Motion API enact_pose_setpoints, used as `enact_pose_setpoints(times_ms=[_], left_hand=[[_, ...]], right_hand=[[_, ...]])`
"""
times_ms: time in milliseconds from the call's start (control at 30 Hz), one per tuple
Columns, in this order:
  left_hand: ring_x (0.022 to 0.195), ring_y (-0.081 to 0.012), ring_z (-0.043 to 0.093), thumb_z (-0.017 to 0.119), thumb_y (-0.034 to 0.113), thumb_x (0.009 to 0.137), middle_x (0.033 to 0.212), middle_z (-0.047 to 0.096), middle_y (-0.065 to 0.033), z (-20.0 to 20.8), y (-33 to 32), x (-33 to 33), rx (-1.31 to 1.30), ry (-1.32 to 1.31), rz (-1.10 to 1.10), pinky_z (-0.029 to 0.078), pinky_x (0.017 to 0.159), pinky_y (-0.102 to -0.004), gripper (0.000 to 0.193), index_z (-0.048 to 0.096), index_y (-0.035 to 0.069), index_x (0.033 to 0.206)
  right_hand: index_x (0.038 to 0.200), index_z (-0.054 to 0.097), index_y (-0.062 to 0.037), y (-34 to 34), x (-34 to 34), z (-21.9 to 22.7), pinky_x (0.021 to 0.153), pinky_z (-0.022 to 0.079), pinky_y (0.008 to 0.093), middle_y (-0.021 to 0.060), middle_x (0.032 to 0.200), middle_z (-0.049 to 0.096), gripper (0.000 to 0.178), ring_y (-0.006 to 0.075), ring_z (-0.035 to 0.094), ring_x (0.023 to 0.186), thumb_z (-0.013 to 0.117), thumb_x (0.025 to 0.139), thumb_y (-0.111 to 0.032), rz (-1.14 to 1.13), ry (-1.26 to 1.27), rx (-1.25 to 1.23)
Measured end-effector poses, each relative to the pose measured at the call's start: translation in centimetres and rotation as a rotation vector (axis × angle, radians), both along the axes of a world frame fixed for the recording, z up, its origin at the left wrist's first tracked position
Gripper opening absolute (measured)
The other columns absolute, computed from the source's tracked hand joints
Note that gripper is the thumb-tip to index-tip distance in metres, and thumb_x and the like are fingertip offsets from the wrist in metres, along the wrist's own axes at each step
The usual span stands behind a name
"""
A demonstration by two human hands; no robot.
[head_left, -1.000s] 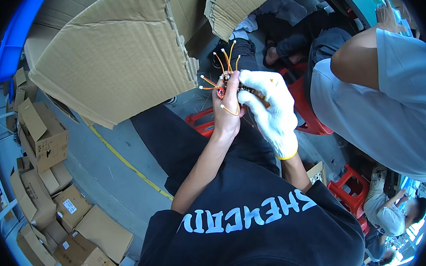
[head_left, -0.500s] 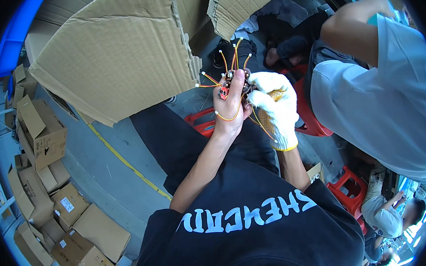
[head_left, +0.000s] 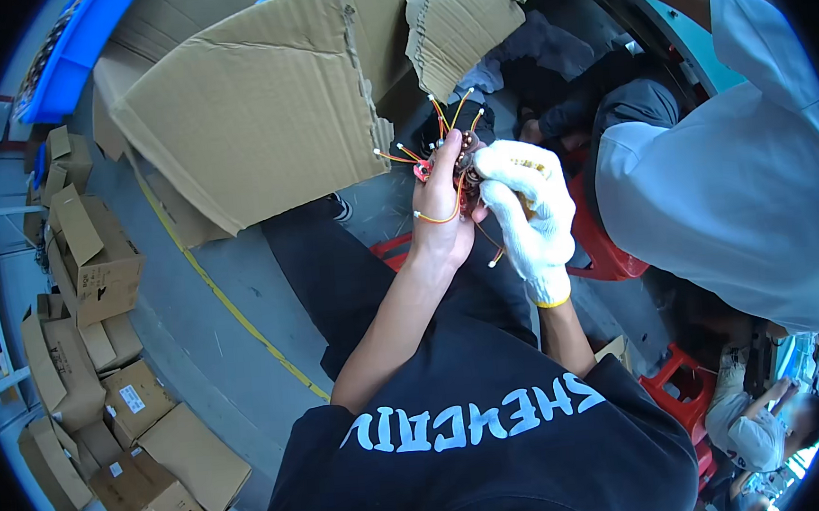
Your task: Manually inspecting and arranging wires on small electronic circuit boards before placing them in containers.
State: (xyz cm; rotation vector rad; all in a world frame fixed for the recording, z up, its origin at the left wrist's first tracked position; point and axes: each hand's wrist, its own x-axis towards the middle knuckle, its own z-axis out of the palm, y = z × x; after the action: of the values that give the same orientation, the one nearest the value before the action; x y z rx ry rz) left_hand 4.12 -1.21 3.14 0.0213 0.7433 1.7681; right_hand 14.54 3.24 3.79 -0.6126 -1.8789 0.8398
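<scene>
My bare left hand (head_left: 438,211) is closed around a bundle of small dark and copper-coloured wired parts (head_left: 466,159), with the thumb laid over the top. Thin orange, yellow and red wires (head_left: 441,219) stick out of it in several directions, each tipped with a small white plug. A small red piece (head_left: 421,171) shows beside the left thumb. At the bundle's right side, my right hand (head_left: 532,209), in a white knit glove with yellow grip dots, has thumb and forefinger pinched together. Whatever lies between those fingertips is too small to tell.
A large torn cardboard sheet (head_left: 247,105) stands ahead to the left. Open cartons (head_left: 96,258) are piled along the left, past a yellow floor line (head_left: 233,311). Close on my right, a co-worker in a white shirt (head_left: 709,187) sits on a red stool (head_left: 602,228).
The gloved right fingers have drawn into a tighter pinch at the bundle's side. Several wires have swung to new angles. The co-worker's arm has stretched farther forward, and the whole view has shifted slightly.
</scene>
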Motion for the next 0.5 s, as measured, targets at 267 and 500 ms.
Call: enact_pose_setpoints(times_ms=[267, 500], left_hand=[[0.058, -0.0037, 0.055, 0.055, 0.035, 0.093, 0.078, 0.061, 0.0011, 3.4, -0.3, -0.1, 0.074, 0.271, 0.110, 0.036, 0.039, -0.0180, 0.026, 0.060, 0.010, 0.094], [0.058, -0.0067, 0.056, 0.061, 0.036, 0.090, 0.074, 0.062, -0.0007, 12.8, 2.5, -4.6, 0.188, 0.376, 0.524, 0.039, 0.043, -0.0192, 0.029, 0.061, 0.007, 0.086]], right_hand=[[0.094, 0.068, -0.0041, -1.8, -0.5, 4.2, 0.075, 0.050, 0.0302, 0.0114, 0.098, 0.065, 0.024, 0.0229, 0.063, 0.091, 0.071, 0.071, 0.004, 0.074, 0.136, -0.250], [0.101, 0.066, -0.0030, -0.5, -6.5, 12.8, 0.079, 0.050, 0.0325, 0.0125, 0.106, 0.061, 0.028, 0.0216, 0.062, 0.093, 0.070, 0.074, 0.002, 0.011, 0.234, 0.269]])
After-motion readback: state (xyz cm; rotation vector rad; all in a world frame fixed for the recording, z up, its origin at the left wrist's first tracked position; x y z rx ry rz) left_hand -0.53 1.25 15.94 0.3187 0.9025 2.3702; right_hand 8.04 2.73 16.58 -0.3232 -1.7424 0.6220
